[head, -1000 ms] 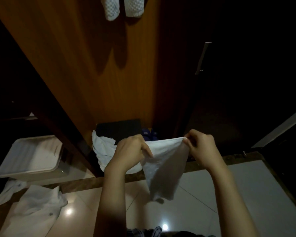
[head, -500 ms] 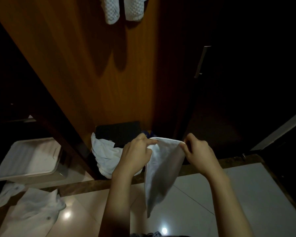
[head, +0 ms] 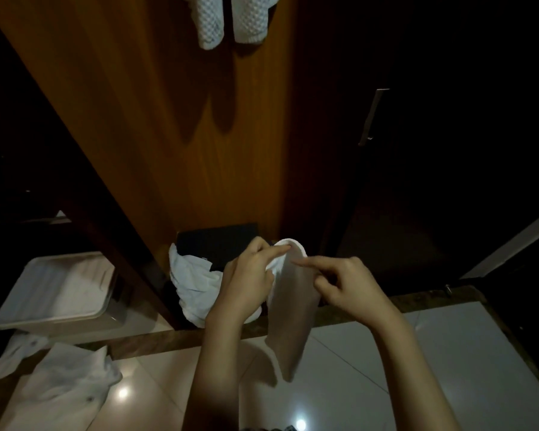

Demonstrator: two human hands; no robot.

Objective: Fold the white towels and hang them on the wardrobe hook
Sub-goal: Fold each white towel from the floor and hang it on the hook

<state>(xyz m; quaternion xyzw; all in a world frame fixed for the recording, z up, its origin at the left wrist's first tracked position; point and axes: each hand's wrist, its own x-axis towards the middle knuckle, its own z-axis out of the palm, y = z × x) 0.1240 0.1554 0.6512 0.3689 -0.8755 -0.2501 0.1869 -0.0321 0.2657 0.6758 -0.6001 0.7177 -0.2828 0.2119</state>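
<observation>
Holding a white towel (head: 288,309) up in front of the wardrobe panel (head: 181,126), the person has both hands close together at frame centre. Left hand (head: 249,283) grips the towel's top edge at about 10 o'clock of the cloth, fingers (head: 273,251) curled and pressed onto the fabric w/ the index stretched along the rolled rim. Right hand (head: 344,286) sits at 3 o'clock of the towel, index finger out and touching the cloth, other fingers bent in; can't tell if it actually pinches fabric. Towel hangs down narrow and folded lengthwise, lower end free above the tiled floor (head: 371,368). At 12 o'clock, top of frame, two knitted white towels (head: 234,18) hang against the panel. Behind the left hand, a crumpled white cloth (head: 193,284) spills from a dark box (head: 215,244) at the wardrobe base. At 9 o'clock a pale plastic bin (head: 55,297); at 7 o'clock more white laundry (head: 59,384) on the floor. Metal door handle (head: 372,116) at 2 o'clock.
</observation>
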